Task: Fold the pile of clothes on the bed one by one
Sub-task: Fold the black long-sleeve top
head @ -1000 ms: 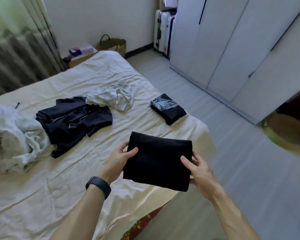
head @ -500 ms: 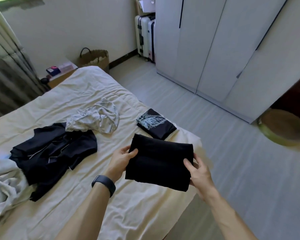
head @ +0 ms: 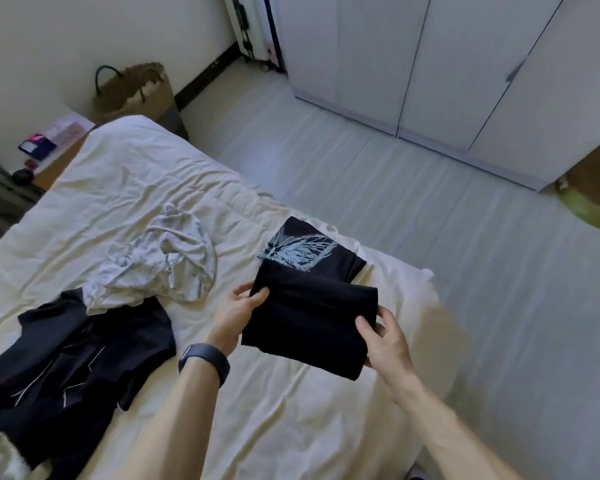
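Two hands are holding one folded black garment (head: 309, 320) just above the right side of the bed (head: 136, 188), near its corner. The left hand (head: 236, 313) is pinching the garment's left edge, thumb lying on top and fingers tucked beneath. The right hand (head: 385, 337) is gripping the near right edge the same way, so the hands are sitting apart with the cloth spanning between them. The garment is showing as a plain, matt black rectangle, several layers thick, with a soft rolled fold running across its upper face and its near edge hanging slightly. Its far edge is overlapping, in this view, a printed black shirt (head: 309, 251) lying folded on the sheet and bearing a pale butterfly design; whether the two are touching cannot be told. Further left, a pale grey garment (head: 163, 265) is lying crumpled, partly covering a dark garment with white piping (head: 77, 358) spread unfolded. A black wristband (head: 205, 362) is circling the left wrist. A woven bag (head: 136, 91) is standing beyond the bed, and a white wardrobe (head: 430, 64) is lining the far wall.
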The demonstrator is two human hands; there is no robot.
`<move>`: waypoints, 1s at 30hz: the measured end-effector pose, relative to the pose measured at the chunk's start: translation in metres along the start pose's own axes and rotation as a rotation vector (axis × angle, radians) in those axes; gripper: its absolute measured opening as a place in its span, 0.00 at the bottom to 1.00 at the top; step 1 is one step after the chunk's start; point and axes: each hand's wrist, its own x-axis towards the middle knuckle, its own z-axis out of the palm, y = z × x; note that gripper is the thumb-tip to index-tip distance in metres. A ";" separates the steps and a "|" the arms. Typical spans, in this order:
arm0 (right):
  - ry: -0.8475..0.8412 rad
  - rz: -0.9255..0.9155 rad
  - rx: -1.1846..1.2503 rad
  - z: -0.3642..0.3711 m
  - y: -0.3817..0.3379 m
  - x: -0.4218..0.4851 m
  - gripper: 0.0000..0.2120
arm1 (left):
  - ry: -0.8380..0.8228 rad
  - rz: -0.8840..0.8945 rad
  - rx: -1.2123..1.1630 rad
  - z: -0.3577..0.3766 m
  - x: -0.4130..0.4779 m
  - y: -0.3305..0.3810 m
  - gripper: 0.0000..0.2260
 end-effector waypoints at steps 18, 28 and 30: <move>0.242 0.128 0.037 0.072 0.037 0.219 0.19 | -0.132 0.079 0.480 0.064 0.277 0.031 0.15; 0.190 0.134 0.090 0.067 0.046 0.222 0.14 | -0.272 0.042 0.152 0.070 0.286 0.025 0.22; 0.196 0.139 0.092 0.068 0.046 0.222 0.14 | -0.202 0.049 0.241 0.072 0.285 0.024 0.20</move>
